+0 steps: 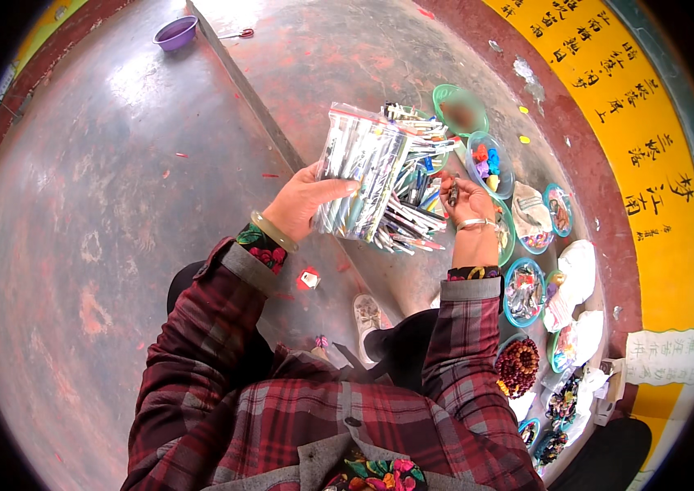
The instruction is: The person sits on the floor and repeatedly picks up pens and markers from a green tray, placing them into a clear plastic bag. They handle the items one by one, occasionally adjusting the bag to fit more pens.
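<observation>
My left hand (pixel 306 200) grips the edge of a clear zip bag (pixel 361 168) packed with pens, its thumb lying across the front. Behind and to the right of the bag lies a heap of loose pens (pixel 412 213), mostly white, black and blue, part of it hidden by the bag. More pens (pixel 425 131) are piled beyond it. Just right of the heap, my right hand (pixel 471 200) is closed with its fingers curled around a small dark brown piece whose kind I cannot make out.
A green basin (pixel 445 92) and a clear bowl of colourful pieces (pixel 482 143) stand beyond my right hand. Down the right side are a blue-rimmed basin (pixel 525 307), dark red beads (pixel 517 368) and white bags (pixel 580 270). A purple basin (pixel 175 34) and scissors (pixel 238 34) lie far left.
</observation>
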Demonstrator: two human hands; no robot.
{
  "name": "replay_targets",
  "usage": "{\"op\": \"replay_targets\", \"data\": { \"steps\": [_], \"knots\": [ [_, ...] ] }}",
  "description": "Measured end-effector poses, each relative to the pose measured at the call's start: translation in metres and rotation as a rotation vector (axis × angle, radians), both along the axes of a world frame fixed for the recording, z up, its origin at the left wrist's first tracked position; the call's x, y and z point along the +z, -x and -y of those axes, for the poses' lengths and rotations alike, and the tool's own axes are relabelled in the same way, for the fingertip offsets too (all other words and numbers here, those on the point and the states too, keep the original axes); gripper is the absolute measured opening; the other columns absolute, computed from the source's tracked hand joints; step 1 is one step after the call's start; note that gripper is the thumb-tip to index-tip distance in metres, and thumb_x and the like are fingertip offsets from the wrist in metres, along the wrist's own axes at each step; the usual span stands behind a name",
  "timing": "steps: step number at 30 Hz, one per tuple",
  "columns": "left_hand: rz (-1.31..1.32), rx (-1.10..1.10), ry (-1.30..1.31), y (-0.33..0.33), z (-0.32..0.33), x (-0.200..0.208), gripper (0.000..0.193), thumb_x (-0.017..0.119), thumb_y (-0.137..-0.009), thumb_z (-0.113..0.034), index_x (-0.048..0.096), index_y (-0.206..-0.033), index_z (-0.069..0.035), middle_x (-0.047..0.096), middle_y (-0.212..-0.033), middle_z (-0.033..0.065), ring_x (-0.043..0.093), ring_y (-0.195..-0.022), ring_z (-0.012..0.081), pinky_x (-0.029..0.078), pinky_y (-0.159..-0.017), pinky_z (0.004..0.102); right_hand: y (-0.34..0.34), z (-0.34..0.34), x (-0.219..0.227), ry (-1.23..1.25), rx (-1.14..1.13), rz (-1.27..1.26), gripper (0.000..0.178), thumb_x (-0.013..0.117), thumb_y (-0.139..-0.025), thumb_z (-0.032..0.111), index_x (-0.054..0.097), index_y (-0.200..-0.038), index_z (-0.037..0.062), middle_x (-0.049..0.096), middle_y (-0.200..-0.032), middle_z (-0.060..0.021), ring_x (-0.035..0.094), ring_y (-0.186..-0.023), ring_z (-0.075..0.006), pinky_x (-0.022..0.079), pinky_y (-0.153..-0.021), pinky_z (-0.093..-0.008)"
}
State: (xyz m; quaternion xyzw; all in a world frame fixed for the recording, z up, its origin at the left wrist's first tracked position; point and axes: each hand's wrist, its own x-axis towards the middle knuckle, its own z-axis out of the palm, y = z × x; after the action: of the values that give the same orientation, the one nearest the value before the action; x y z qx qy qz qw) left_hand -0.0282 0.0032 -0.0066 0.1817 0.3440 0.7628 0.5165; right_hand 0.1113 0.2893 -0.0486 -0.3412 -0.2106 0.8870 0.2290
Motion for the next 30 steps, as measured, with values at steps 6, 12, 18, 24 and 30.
{"op": "replay_targets", "data": {
  "steps": [6,12,18,24,30],
  "knots": [
    [-0.032,-0.025,0.039,-0.003,-0.001,0.001,0.037,0.057,-0.082,-0.002,0.05,-0.119,0.0,0.061,-0.107,0.0088,0.061,-0.092,0.0162,0.049,-0.08,0.0304,0.003,0.036,0.051,-0.165,-0.13,-0.152,0.03,0.049,-0.09,0.007,0.044,-0.116,-0.0058,0.059,-0.097,-0.0163,0.059,-0.079,-0.0219,0.052,-0.063,-0.0294],
    [-0.081,-0.113,0.073,-0.006,-0.003,-0.016,0.036,0.06,-0.08,-0.002,0.054,-0.115,0.0,0.061,-0.107,0.007,0.06,-0.093,0.0145,0.048,-0.082,0.0292,-0.009,0.035,0.048,-0.473,0.081,-0.043,0.028,0.048,-0.088,0.003,0.048,-0.117,-0.0011,0.059,-0.091,-0.0107,0.056,-0.074,-0.0163,0.043,-0.052,-0.0259],
    [-0.138,-0.176,0.165,-0.009,-0.001,-0.019,0.04,0.062,-0.078,-0.003,0.053,-0.116,0.0,0.061,-0.106,0.0062,0.058,-0.095,0.0129,0.044,-0.086,0.0277,-0.002,0.051,0.072,-0.545,0.095,-0.091,0.028,0.046,-0.092,0.01,0.049,-0.118,0.0038,0.059,-0.078,-0.006,0.049,-0.056,-0.0119,0.038,-0.047,-0.0219],
    [-0.14,-0.235,0.181,-0.009,0.001,-0.016,0.04,0.063,-0.078,-0.004,0.052,-0.116,0.001,0.061,-0.106,0.0061,0.058,-0.092,0.0125,0.044,-0.084,0.0273,-0.008,0.056,0.081,-0.852,0.24,0.212,0.032,0.047,-0.091,0.012,0.05,-0.122,0.0019,0.056,-0.073,-0.0016,0.043,-0.054,-0.0048,0.032,-0.048,-0.0161],
    [-0.175,-0.288,0.184,-0.01,0.002,-0.015,0.04,0.064,-0.077,-0.004,0.053,-0.115,0.001,0.061,-0.105,0.0061,0.058,-0.09,0.0114,0.045,-0.083,0.026,-0.024,0.049,0.083,-0.996,0.348,0.152,0.032,0.054,-0.084,0.002,0.054,-0.116,-0.0002,0.059,-0.082,-0.0038,0.052,-0.068,-0.0067,0.036,-0.053,-0.014]
  ]
}}
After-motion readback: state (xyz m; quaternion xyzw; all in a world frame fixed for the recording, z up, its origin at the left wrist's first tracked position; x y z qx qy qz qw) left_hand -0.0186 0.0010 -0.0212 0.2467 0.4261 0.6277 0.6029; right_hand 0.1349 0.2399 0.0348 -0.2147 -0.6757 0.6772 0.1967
